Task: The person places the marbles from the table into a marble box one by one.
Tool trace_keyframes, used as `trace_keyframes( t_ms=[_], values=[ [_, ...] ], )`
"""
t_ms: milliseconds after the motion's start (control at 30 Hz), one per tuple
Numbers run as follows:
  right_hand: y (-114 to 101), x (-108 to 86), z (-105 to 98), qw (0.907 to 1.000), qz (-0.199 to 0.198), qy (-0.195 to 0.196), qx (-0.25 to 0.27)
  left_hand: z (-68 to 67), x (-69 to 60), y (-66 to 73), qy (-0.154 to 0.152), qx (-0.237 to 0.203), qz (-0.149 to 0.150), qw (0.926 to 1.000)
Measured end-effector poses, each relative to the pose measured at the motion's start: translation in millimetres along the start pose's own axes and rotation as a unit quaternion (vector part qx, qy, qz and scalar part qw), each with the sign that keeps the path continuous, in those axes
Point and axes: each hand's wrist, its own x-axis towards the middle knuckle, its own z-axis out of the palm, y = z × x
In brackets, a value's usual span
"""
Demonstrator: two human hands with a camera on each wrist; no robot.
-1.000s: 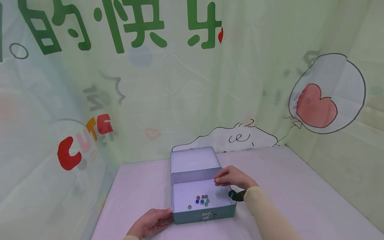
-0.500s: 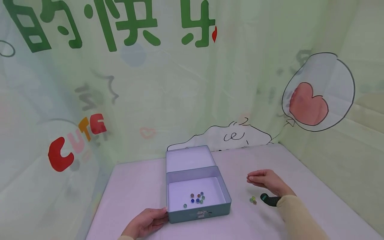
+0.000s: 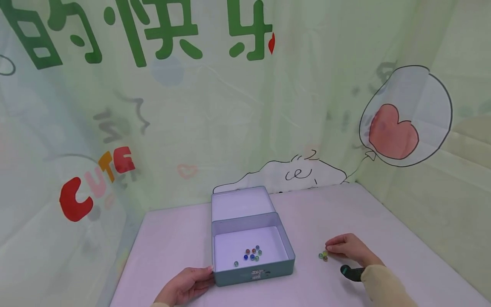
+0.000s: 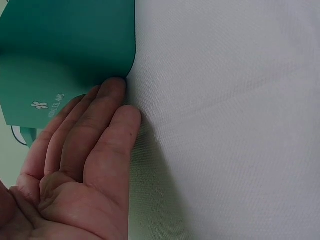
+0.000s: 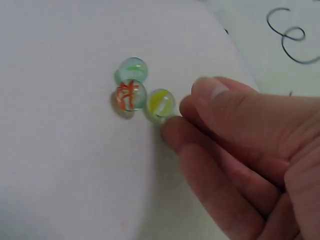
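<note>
An open teal box (image 3: 255, 275) holds several glass marbles (image 3: 252, 257) on its pale floor. At the box's front left corner, my left hand (image 3: 186, 285) touches the side; its fingers (image 4: 95, 130) lie extended along the teal wall (image 4: 70, 65). Right of the box, three marbles sit close together on the table: a green one (image 5: 133, 70), a red-streaked one (image 5: 131, 95) and a yellow one (image 5: 161, 103). My right hand (image 3: 354, 249) is beside them, its slightly bent fingers and thumb (image 5: 210, 92) right by the yellow marble and holding nothing visible.
The raised lid (image 3: 243, 207) stands behind the box. A pale cloth covers the table (image 3: 172, 238), with printed curtains (image 3: 230, 106) along the back and sides. A dark strap (image 3: 350, 273) is at my right wrist.
My right hand has moved from above the box's right side out to the right, then down beside the three loose marbles. The left hand stays at the box corner; the head view has shifted slightly.
</note>
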Motion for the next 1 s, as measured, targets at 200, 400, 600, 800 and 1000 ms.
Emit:
trace_keyframes(
  t_ms=[200, 400, 600, 800, 1000],
  values=[
    [-14, 2.0, 11, 0.9888, -0.043, 0.030, -0.140, 0.8, -1.9, 1.8, -0.001, 0.003, 0.001, 1.0000],
    [-30, 1.2, 21, 0.9712, -0.050, 0.034, -0.230, 0.5, -1.0, 2.3, 0.001, -0.001, -0.001, 1.0000],
    [-35, -2.6, 23, 0.9707, -0.039, 0.030, -0.235, 0.3, -1.7, 1.7, -0.004, -0.004, 0.005, 1.0000],
    [-30, -7.9, 17, 0.9835, -0.045, 0.040, -0.170, -0.2, -1.6, -0.2, 0.004, -0.015, 0.000, 0.9999],
    [-11, -6.6, 1, 0.9928, -0.038, 0.055, -0.099, 0.7, -0.1, 0.9, 0.010, -0.005, 0.001, 0.9999]
  ],
)
